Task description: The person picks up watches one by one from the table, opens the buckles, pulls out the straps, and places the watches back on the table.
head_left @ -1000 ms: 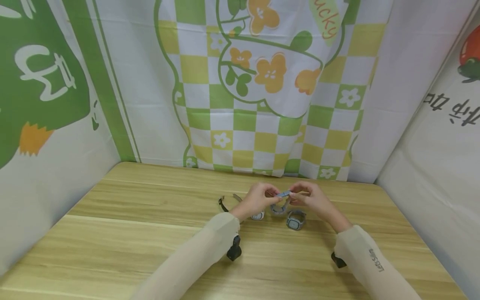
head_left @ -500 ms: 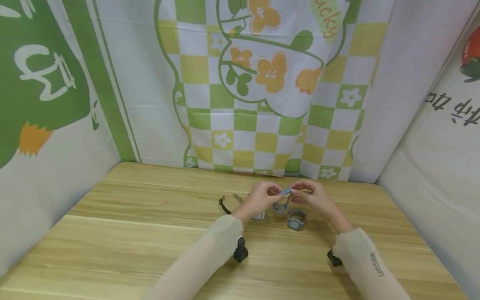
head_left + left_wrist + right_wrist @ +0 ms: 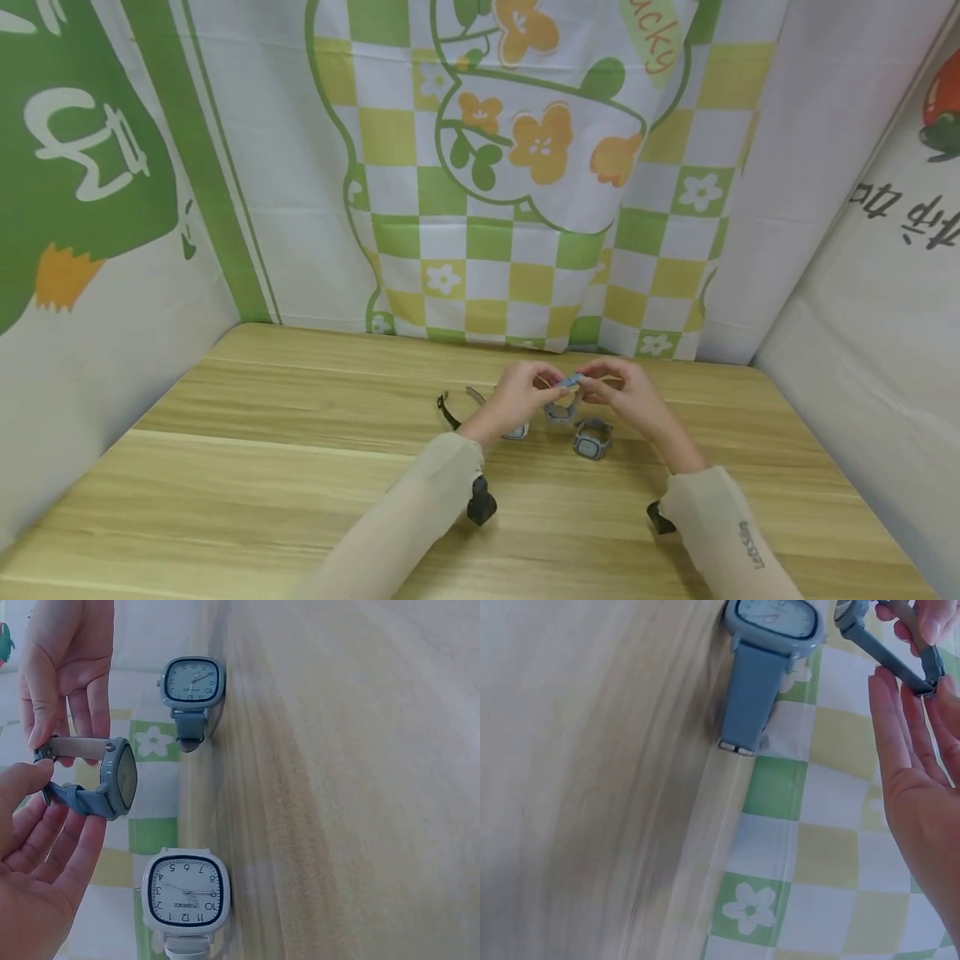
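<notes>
A blue-grey wristwatch (image 3: pixel 561 412) hangs face down over the table between both hands, its strap looped at the top. My left hand (image 3: pixel 517 393) pinches one side of the strap between thumb and fingers. From the other side my right hand (image 3: pixel 628 398) pinches the strap near the buckle. In the left wrist view, the thumbs meet close together at the buckle (image 3: pixel 46 752), and the watch case (image 3: pixel 121 780) hangs free of the fingers. A second blue-grey watch (image 3: pixel 592 442) stands on the table just below the right hand.
A white watch (image 3: pixel 187 892) rests on the table, partly hidden behind the left hand in the head view. Left of it lie a black strap (image 3: pixel 447 412) and a grey-brown strap end (image 3: pixel 475 395). A checked curtain (image 3: pixel 487 250) hangs behind the wooden table (image 3: pixel 262 467).
Both hands have risen slightly with the watch and stay close together on its strap. The other watches have not moved.
</notes>
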The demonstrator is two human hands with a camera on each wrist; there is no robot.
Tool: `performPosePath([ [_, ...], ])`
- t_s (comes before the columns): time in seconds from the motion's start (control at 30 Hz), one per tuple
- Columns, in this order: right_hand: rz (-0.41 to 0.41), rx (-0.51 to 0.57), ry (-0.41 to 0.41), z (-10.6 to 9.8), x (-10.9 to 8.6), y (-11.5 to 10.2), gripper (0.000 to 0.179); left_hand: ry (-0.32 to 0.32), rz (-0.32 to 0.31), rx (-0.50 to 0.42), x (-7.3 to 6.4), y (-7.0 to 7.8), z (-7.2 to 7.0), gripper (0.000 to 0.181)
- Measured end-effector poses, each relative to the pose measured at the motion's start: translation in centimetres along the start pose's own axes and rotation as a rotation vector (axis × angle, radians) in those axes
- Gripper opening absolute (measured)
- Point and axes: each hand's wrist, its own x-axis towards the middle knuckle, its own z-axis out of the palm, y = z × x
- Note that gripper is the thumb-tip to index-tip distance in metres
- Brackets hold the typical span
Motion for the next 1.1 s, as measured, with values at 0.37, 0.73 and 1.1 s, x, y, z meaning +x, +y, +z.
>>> performPosePath([
  [0.37, 0.003, -0.03, 0.049, 0.8, -0.5, -0.5, 0.017, 0.001, 0.072, 0.038, -0.4, -0.3, 0.3, 0.012],
  [0.73, -0.007, -0.026, 0.088, 1.3, -0.7, -1.1, 0.017, 0.034, 0.091, 0.017, -0.7, -0.4, 0.3, 0.012],
  [1.1, 0.018, -0.032, 0.099, 1.5, -0.7, -1.5, 0.018, 0.049, 0.08, -0.007, -0.9, -0.3, 0.3, 0.013],
])
